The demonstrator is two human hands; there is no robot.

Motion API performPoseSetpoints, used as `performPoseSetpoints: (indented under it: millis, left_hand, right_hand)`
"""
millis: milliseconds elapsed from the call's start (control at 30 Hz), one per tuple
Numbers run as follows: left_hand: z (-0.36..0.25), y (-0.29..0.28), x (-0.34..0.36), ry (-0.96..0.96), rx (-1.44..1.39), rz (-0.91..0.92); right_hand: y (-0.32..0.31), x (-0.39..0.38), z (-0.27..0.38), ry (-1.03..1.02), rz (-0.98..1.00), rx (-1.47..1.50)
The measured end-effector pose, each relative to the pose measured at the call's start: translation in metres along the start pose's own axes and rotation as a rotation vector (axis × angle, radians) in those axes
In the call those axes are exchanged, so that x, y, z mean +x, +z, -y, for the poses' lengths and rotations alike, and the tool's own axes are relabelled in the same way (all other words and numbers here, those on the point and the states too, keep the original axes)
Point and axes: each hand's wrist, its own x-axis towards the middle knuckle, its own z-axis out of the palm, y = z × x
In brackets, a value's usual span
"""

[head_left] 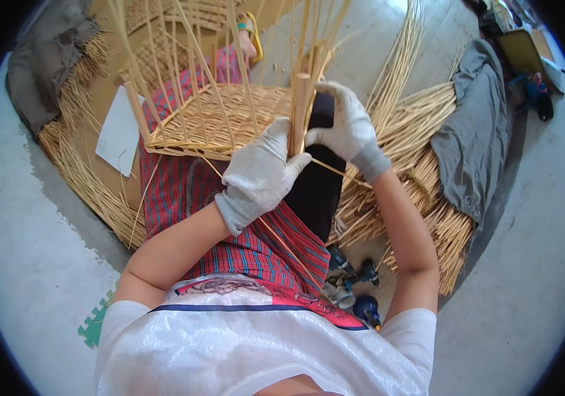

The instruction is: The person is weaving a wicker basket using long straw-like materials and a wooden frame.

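Observation:
An unfinished wicker basket (219, 109) with a woven base and tall upright stakes rests across my lap. A thick round wooden post (300, 109) stands at its near right corner. My left hand (262, 162), in a white knit glove, is closed on that corner, its thumb reaching to the foot of the post. From the other side my right hand (348, 125), gloved too, curls its fingers and thumb against the post and the stakes behind it. A thin loose cane strand (335, 169) sticks out to the right below my right hand. Some fingertips are hidden behind the post.
Bundles of cane (421, 119) lie at the right, partly under a grey cloth (477, 132). More cane (84, 178) lies at the left by a white sheet (120, 132). Power tools (366, 309) sit by my right side. Woven panels (176, 16) lie beyond the basket.

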Motion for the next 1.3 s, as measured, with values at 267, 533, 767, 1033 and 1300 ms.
performPoseSetpoints:
  millis: [267,533,767,1033,1300]
  left_hand:
    - [-0.001,-0.128,-0.093,0.052,-0.370,0.160]
    - [0.043,-0.140,-0.093,0.255,-0.204,0.172]
    - [0.154,-0.113,0.001,-0.206,-0.621,0.413]
    - [0.185,-0.108,0.015,-0.165,-0.819,0.391]
    - [0.182,-0.102,0.022,-0.145,-0.911,0.434]
  right_hand:
    - [0.003,-0.060,0.039,-0.216,-0.123,-0.409]
    - [0.008,-0.124,0.090,-0.119,-0.428,-0.542]
    - [0.083,-0.094,0.072,0.109,-0.267,-0.572]
    - [0.099,-0.030,0.182,0.085,-0.223,0.274]
    - [0.186,0.174,0.147,0.506,-0.248,1.036]
